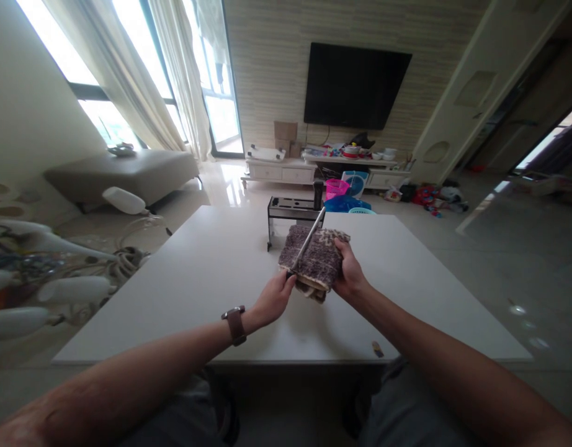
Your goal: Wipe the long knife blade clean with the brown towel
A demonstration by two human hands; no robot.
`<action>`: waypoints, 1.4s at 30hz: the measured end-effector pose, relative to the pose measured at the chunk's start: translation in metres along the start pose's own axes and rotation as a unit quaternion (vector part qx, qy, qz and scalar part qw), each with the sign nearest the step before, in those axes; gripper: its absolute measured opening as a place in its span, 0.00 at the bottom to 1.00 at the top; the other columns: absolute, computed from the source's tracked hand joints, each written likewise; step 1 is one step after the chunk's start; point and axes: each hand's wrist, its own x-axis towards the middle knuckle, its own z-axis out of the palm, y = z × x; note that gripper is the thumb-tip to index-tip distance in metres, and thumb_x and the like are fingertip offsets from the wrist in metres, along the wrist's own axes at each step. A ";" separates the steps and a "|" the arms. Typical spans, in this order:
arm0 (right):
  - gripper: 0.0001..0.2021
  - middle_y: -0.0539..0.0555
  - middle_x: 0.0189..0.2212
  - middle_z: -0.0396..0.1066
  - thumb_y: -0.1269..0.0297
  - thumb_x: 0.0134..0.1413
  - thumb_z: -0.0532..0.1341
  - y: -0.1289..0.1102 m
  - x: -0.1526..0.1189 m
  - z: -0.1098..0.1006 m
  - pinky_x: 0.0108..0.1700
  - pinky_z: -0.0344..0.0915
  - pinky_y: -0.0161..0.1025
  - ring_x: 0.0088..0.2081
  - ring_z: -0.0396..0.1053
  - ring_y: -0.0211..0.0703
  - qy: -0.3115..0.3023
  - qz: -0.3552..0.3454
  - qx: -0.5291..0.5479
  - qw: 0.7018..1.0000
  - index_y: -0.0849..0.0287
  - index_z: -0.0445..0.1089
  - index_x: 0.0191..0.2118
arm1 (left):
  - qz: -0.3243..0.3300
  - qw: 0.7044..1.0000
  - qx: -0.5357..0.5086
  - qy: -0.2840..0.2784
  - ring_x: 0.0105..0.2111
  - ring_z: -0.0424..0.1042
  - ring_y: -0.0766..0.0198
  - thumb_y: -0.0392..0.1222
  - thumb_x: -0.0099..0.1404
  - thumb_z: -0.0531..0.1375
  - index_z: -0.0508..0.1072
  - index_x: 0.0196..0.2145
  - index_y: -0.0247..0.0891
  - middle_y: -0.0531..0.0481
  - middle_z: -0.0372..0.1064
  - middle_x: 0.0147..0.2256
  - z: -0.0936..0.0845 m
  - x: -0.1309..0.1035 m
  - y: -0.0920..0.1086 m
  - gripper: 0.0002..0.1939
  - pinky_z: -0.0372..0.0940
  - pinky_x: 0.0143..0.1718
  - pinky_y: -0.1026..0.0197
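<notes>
Two hands are working over the white table (197, 279): the left hand (273, 299) is pinching the handle end of a knife (308, 239), fingers curled closed around it, while the right hand (348, 273) is gripping a folded, dark knitted cloth (314, 261) from its right side, fingers wrapped shut on the fabric. One knife is lying across the top face of the one cloth, its blade running up and far toward a dark knife rack (293, 214), which is standing just beyond the cloth near the far edge of the table. Both items are being held slightly above the near-centre of the tabletop. Risk is judged as follows: the blade is passing close to the right-hand fingers, so a slip of the cloth or a sideways pull of the handle could be bringing the edge against them; a loose pinch at the handle could be letting the knife twist or drop onto the table; the cloth could be unfolding and exposing the palm. Count: one watch (234, 324) on the left wrist, one rack, one small brown object (378, 349) near the near right table edge, one wall-mounted television (355, 84) far behind.
</notes>
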 end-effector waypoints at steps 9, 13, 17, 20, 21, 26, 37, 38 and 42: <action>0.08 0.44 0.21 0.71 0.67 0.43 0.70 -0.003 -0.015 0.001 0.33 0.71 0.36 0.26 0.70 0.38 -0.042 0.053 -0.001 0.998 0.54 0.70 0.29 | 0.020 0.999 -0.030 -0.001 0.29 0.66 0.62 0.52 0.74 0.50 0.66 0.33 0.38 0.51 0.68 0.26 -0.005 -0.004 0.013 0.17 0.63 0.32 0.60; 0.16 0.45 0.22 0.72 0.61 0.36 0.76 0.012 -0.020 -0.002 0.37 0.72 0.42 0.31 0.73 0.45 -0.110 0.097 -0.074 0.986 0.54 0.73 0.33 | 0.080 0.996 -0.038 -0.016 0.34 0.69 0.60 0.48 0.73 0.51 0.70 0.37 0.37 0.47 0.72 0.33 -0.010 -0.007 0.017 0.14 0.66 0.39 0.58; 0.21 0.51 0.32 0.79 0.63 0.27 0.78 0.024 -0.027 -0.006 0.47 0.72 0.49 0.43 0.75 0.55 -0.148 0.119 -0.117 0.975 0.54 0.73 0.33 | 0.098 0.993 -0.054 -0.042 0.39 0.71 0.57 0.44 0.70 0.53 0.73 0.39 0.36 0.45 0.75 0.38 -0.011 -0.014 0.017 0.12 0.68 0.45 0.55; 0.20 0.51 0.33 0.79 0.66 0.28 0.77 0.028 -0.032 -0.006 0.48 0.73 0.51 0.45 0.75 0.56 -0.139 0.124 -0.117 0.976 0.53 0.73 0.33 | 0.093 0.992 -0.061 -0.059 0.46 0.72 0.53 0.42 0.70 0.53 0.75 0.42 0.37 0.43 0.77 0.43 -0.013 -0.019 0.018 0.12 0.66 0.52 0.50; 0.20 0.51 0.33 0.79 0.67 0.29 0.77 0.030 -0.034 -0.005 0.47 0.73 0.51 0.45 0.75 0.56 -0.134 0.122 -0.113 0.977 0.53 0.73 0.33 | 0.090 0.993 -0.058 -0.059 0.49 0.71 0.51 0.42 0.69 0.53 0.76 0.43 0.38 0.42 0.76 0.45 -0.013 -0.019 0.020 0.13 0.65 0.55 0.48; 0.20 0.51 0.32 0.80 0.69 0.32 0.75 0.036 -0.038 -0.001 0.41 0.74 0.47 0.41 0.76 0.55 -0.077 0.080 -0.094 0.989 0.54 0.74 0.37 | 0.036 0.996 -0.050 -0.070 0.42 0.72 0.52 0.44 0.65 0.58 0.77 0.40 0.39 0.43 0.75 0.38 -0.019 -0.019 0.026 0.10 0.69 0.45 0.51; 0.13 0.55 0.35 0.81 0.63 0.42 0.69 0.003 -0.009 -0.009 0.45 0.76 0.49 0.40 0.78 0.54 0.006 0.078 -0.021 0.997 0.59 0.77 0.37 | -0.097 0.962 -0.166 -0.195 0.17 0.53 0.72 0.55 0.67 0.60 0.65 0.36 0.39 0.61 0.54 0.20 -0.026 -0.014 0.043 0.16 0.50 0.17 0.68; 0.12 0.55 0.36 0.81 0.63 0.44 0.68 -0.003 -0.008 -0.008 0.45 0.77 0.49 0.41 0.78 0.54 0.009 0.077 -0.016 0.997 0.58 0.77 0.38 | -0.096 0.963 -0.161 -0.193 0.17 0.54 0.72 0.54 0.66 0.61 0.65 0.37 0.39 0.62 0.55 0.21 -0.026 -0.014 0.045 0.16 0.51 0.17 0.69; 0.10 0.54 0.39 0.81 0.62 0.50 0.65 -0.025 -0.003 -0.009 0.46 0.77 0.52 0.44 0.78 0.55 0.012 0.037 -0.005 0.999 0.55 0.76 0.40 | -0.093 0.967 -0.120 -0.206 0.18 0.56 0.71 0.55 0.67 0.59 0.63 0.39 0.41 0.62 0.56 0.22 -0.029 -0.013 0.045 0.15 0.54 0.18 0.68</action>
